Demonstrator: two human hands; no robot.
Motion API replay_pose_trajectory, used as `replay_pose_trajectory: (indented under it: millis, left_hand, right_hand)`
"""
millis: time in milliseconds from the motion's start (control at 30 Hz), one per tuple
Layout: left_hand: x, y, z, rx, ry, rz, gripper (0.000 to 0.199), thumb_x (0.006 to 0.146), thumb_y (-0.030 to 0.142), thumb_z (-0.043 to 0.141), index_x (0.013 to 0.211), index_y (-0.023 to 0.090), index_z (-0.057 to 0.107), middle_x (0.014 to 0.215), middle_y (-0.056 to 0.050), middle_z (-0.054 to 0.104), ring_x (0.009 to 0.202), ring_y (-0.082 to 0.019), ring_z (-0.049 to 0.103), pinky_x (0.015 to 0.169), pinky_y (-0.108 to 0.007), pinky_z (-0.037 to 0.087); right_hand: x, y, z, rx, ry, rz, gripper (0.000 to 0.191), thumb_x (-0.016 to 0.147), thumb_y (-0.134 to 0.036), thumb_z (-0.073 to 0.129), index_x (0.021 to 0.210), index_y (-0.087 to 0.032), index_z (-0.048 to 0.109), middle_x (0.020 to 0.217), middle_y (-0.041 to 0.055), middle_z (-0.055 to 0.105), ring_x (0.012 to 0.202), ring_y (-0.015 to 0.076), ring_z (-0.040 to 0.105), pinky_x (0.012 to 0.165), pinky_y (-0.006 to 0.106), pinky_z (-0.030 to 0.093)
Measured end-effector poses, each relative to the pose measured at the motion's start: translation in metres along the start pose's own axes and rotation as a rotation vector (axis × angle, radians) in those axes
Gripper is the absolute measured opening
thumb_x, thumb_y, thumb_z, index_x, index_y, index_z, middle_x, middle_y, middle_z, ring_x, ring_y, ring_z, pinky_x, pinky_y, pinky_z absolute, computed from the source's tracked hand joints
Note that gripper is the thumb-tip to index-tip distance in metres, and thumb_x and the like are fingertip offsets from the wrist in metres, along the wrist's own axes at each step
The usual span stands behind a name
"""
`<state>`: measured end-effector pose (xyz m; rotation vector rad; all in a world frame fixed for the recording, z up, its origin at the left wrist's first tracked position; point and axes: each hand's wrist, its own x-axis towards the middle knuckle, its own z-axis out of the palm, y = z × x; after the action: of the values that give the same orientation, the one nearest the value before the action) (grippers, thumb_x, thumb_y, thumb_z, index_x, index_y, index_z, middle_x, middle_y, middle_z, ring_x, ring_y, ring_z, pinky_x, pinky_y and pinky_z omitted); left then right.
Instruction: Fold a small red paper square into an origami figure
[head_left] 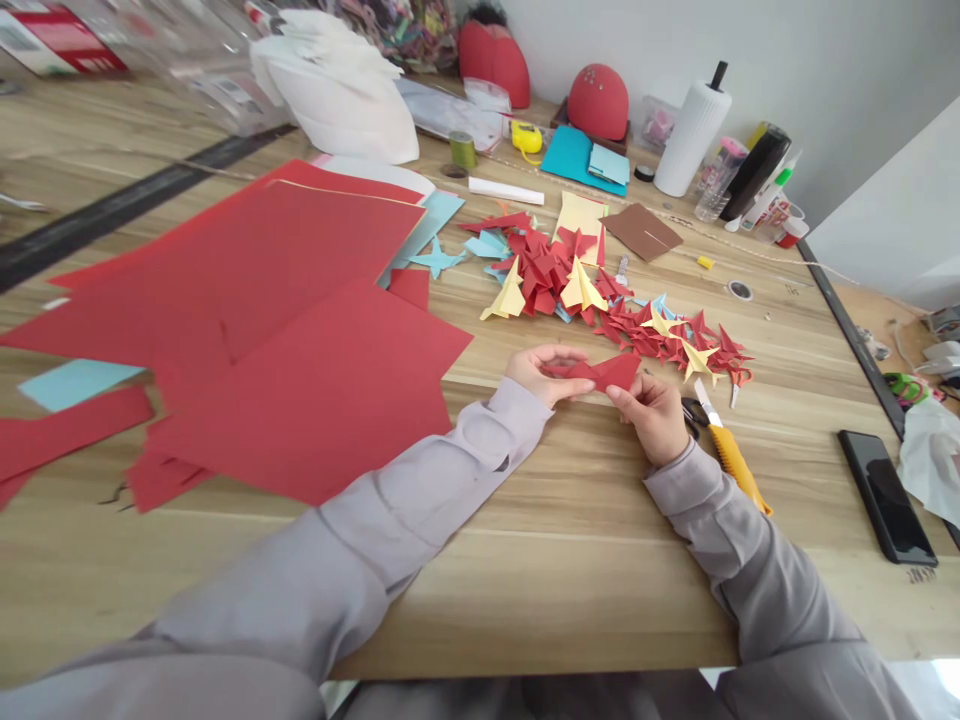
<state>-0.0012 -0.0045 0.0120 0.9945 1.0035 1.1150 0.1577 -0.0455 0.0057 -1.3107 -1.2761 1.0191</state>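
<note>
A folded red paper piece (613,372) is held just in front of the heap of folded paper shapes (544,265). Its left end is grasped by the left hand (534,374), fingers bent and nearly closed; its right end is pinched between thumb and fingers of the right hand (658,420).

Containers: beyond the heap, to its left, tissues (341,45) are seen bunched out of a white tissue holder (349,110). Beyond the heap, to its right, a dark stick (718,74) is seen upright at the top of a white ribbed cylinder (690,140); pink contents are noted in a small clear pack (660,122), details too small to tell.

Other items: the area left of the heap is largely covered by overlapping red paper sheets (322,390). The heap's right side is adjoined by smaller folded stars (667,335). In front of the heap, to its right, a yellow-handled knife (736,465) is found close beside the right hand; farther right, a black phone (887,497) is laid flat. A yellow tape measure (526,137) is placed behind the heap.
</note>
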Motion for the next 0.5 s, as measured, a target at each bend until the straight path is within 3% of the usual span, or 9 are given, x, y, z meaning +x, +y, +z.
replay_pose_trajectory:
  millis: [300, 500]
  left_hand:
    - [0.001, -0.001, 0.001, -0.038, -0.003, -0.020, 0.049, 0.039, 0.023, 0.084, 0.085, 0.011, 0.068, 0.070, -0.001, 0.063, 0.050, -0.008, 0.056, 0.045, -0.023, 0.050]
    - [-0.001, -0.003, 0.001, 0.017, -0.033, -0.005, 0.054, 0.039, 0.024, 0.085, 0.089, 0.011, 0.068, 0.080, -0.004, 0.066, 0.053, -0.011, 0.059, 0.047, -0.025, 0.053]
  right_hand:
    - [0.000, 0.000, 0.000, 0.028, 0.025, 0.008, 0.042, 0.063, -0.046, 0.075, 0.052, -0.020, 0.045, 0.043, -0.0064, 0.047, 0.041, 0.0065, 0.037, 0.044, 0.022, 0.030]
    - [-0.001, -0.010, 0.003, 0.062, -0.136, -0.027, 0.029, 0.066, -0.045, 0.073, 0.076, -0.020, 0.064, 0.061, -0.0033, 0.058, 0.051, 0.0095, 0.045, 0.048, 0.024, 0.037]
